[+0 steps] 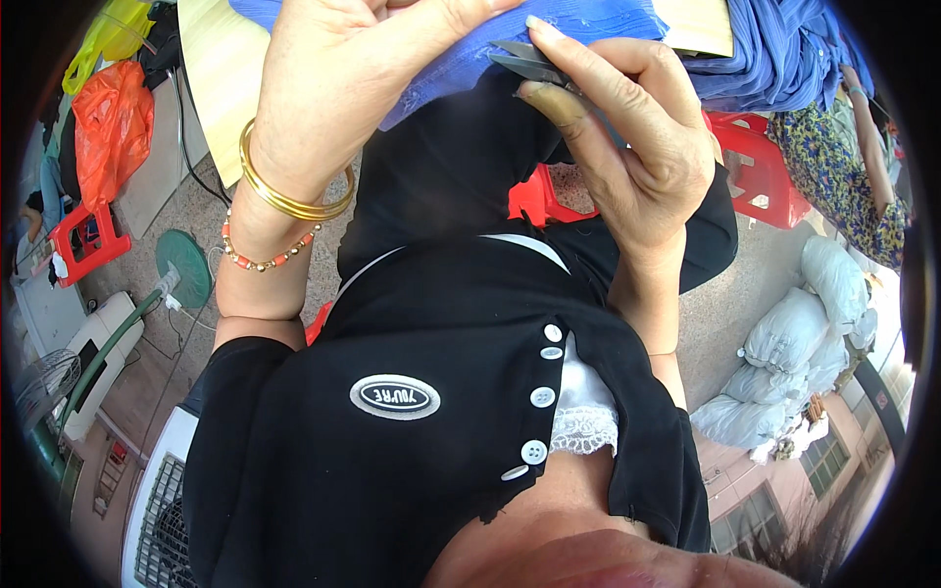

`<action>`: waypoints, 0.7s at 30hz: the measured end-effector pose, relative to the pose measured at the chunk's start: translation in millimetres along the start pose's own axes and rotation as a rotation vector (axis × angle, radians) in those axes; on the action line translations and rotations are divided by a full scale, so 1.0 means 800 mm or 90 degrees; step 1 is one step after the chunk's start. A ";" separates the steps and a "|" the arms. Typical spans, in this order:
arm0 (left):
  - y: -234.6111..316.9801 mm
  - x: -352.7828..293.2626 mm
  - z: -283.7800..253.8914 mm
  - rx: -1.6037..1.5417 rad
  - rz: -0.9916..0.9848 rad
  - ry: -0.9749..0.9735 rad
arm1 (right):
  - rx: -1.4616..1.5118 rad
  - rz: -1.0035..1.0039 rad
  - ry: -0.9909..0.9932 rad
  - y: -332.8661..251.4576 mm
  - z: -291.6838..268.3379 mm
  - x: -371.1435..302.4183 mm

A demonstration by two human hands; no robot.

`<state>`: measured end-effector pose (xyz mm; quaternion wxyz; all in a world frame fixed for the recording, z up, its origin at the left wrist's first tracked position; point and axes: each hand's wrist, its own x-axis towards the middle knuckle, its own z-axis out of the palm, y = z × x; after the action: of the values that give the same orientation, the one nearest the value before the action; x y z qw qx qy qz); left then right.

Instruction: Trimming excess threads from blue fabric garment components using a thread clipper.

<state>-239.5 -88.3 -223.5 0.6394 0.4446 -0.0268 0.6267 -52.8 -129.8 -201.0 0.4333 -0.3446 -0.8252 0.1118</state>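
A piece of blue cloth [588, 22] lies across the top of the view, its frayed lower edge hanging over my dark-trousered lap. My left hand [338, 78] pinches this cloth, with its fingertips cut off by the upper edge of the picture. In my right hand [637, 127] is a pair of thread snips [529, 65], gripped between thumb and fingers. Their grey blades point left and lie against the cloth's edge. The right thumb has a yellowish covering at its tip.
Folded blue cloth [774, 59] is piled at the upper right beside a pale yellow tabletop [211, 78]. Red plastic stools [750, 162] stand under and beside it. Stuffed whitish sacks [789, 338] sit at right. A person in a patterned garment [833, 167] is nearby. An orange bag [113, 127] hangs at left.
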 end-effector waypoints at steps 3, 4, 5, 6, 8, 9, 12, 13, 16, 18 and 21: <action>0.035 0.007 0.038 0.197 -0.186 0.145 | -0.010 0.012 -0.004 0.000 -0.002 -0.001; 0.049 0.010 0.052 0.406 -0.367 0.287 | -0.019 0.010 -0.002 -0.001 -0.003 0.000; 0.039 0.006 0.039 0.409 -0.364 0.291 | -0.023 0.003 -0.002 -0.003 -0.002 0.002; 0.016 0.001 0.013 0.205 -0.179 0.149 | -0.020 0.000 -0.003 -0.005 0.000 0.003; 0.002 -0.001 0.000 -0.001 0.003 0.002 | -0.025 -0.016 0.001 -0.005 0.001 0.003; 0.003 0.000 0.003 0.015 -0.003 0.006 | -0.027 -0.015 0.001 -0.004 0.002 0.002; 0.008 0.001 0.005 0.045 -0.021 0.006 | -0.007 -0.007 0.006 -0.002 0.003 0.000; 0.010 0.001 0.005 0.057 -0.033 0.003 | -0.004 -0.001 0.010 -0.001 0.004 0.001; 0.016 -0.007 -0.015 0.041 -0.013 -0.002 | 0.029 0.049 0.001 -0.009 0.008 0.013; 0.023 -0.012 -0.016 0.047 0.004 0.012 | 0.049 0.151 -0.015 -0.019 0.009 0.022; 0.050 -0.026 -0.022 -0.041 0.025 0.014 | 0.059 0.223 -0.021 -0.029 0.007 0.031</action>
<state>-286.2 -101.0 -225.2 0.6413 0.4160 -0.0489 0.6429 -77.6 -129.8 -177.7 0.4093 -0.4606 -0.7536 0.2289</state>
